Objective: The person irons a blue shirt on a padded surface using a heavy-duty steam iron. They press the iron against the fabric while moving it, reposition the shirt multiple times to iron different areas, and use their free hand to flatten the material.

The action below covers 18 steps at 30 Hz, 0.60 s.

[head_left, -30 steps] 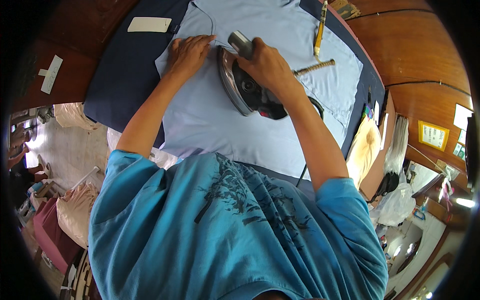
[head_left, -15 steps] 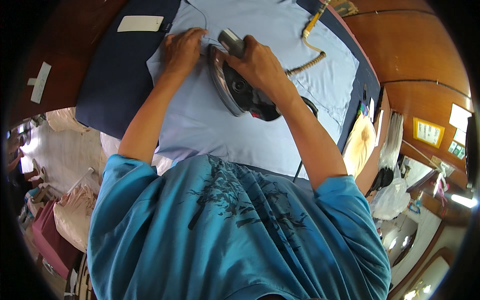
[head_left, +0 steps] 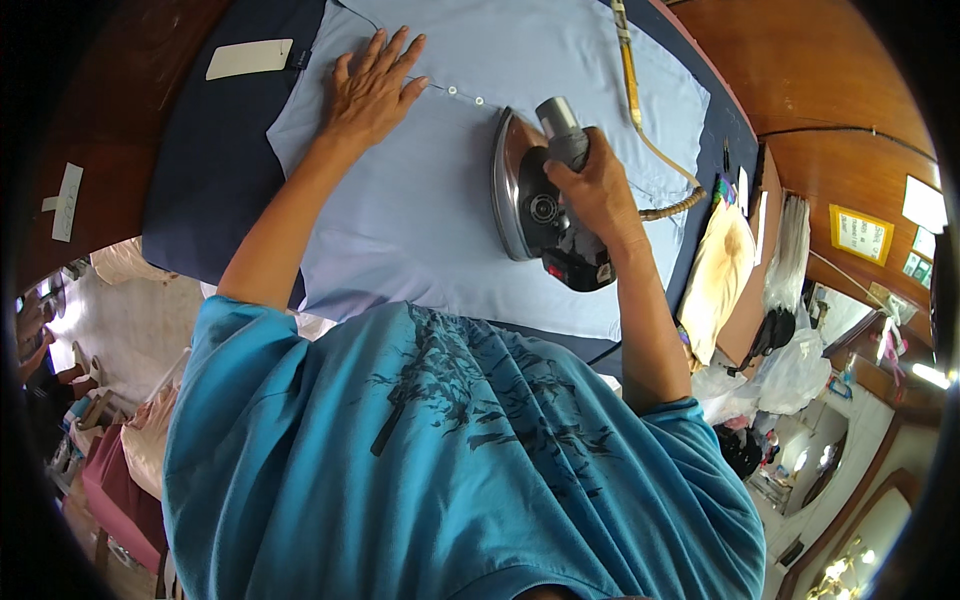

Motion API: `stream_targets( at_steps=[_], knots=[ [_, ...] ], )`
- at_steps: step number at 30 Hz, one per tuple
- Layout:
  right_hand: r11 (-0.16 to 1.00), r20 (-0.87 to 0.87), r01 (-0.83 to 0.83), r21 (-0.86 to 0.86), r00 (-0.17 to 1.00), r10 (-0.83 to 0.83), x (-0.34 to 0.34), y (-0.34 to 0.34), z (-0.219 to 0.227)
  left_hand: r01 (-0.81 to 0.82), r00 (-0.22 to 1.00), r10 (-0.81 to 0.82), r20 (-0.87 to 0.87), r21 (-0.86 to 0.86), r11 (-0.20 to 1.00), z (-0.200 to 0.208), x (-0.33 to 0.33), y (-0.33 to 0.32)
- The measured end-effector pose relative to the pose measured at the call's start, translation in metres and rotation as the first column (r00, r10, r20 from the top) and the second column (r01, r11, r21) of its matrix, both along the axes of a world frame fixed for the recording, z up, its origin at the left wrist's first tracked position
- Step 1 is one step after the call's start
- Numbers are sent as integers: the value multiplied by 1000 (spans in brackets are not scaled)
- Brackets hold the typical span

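A light blue shirt (head_left: 420,190) lies spread over a dark navy ironing surface (head_left: 215,160), its button line with white buttons running between my hands. My left hand (head_left: 374,92) presses flat on the shirt near its collar side, fingers spread. In my right hand (head_left: 600,190) is the handle of a steam iron (head_left: 540,205), with a dark body and a shiny metal rim. The iron rests on the shirt right of the buttons, its pointed front toward the far side. A coiled tan hose (head_left: 672,212) trails from behind my right hand.
A white tag (head_left: 248,60) lies on the navy surface at the far left. Along the right edge hangs a cream cloth (head_left: 720,275). Plastic bags (head_left: 790,375) are beyond it, and a wooden wall (head_left: 830,90) stands at the right. People's legs show at the far left.
The iron has moved right and slightly toward me, uncovering the buttons. My left hand has gone from bent fingers at the shirt's edge to lying spread and flat.
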State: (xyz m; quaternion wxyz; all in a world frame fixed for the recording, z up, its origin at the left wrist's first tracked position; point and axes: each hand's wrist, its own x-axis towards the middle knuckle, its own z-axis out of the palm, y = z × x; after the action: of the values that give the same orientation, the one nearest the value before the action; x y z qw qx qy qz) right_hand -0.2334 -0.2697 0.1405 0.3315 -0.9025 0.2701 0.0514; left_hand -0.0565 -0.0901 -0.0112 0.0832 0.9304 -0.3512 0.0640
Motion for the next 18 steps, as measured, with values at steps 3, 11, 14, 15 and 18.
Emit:
stream_targets(
  at_steps=[3, 11, 14, 15, 18],
  knots=[
    [999, 0, 45, 28, 999, -45, 6, -12, -13, 76, 997, -77, -12, -43, 996, 1, -1, -4],
    [988, 28, 143, 63, 989, -145, 13, -52, -23, 91, 994, -89, -58, 34, 995, -14, 15, 11],
    [996, 33, 64, 67, 997, -66, 10, -47, -24, 89, 992, -88, -91, 1, 996, -13, 15, 12],
    [992, 6, 74, 104, 997, -75, 14, -48, -21, 86, 991, -87, -104, -8, 996, -13, 15, 13],
    [985, 19, 97, 146, 995, -101, 14, -73, -25, 97, 985, -102, -137, -42, 994, -11, 17, 12]
  ],
)
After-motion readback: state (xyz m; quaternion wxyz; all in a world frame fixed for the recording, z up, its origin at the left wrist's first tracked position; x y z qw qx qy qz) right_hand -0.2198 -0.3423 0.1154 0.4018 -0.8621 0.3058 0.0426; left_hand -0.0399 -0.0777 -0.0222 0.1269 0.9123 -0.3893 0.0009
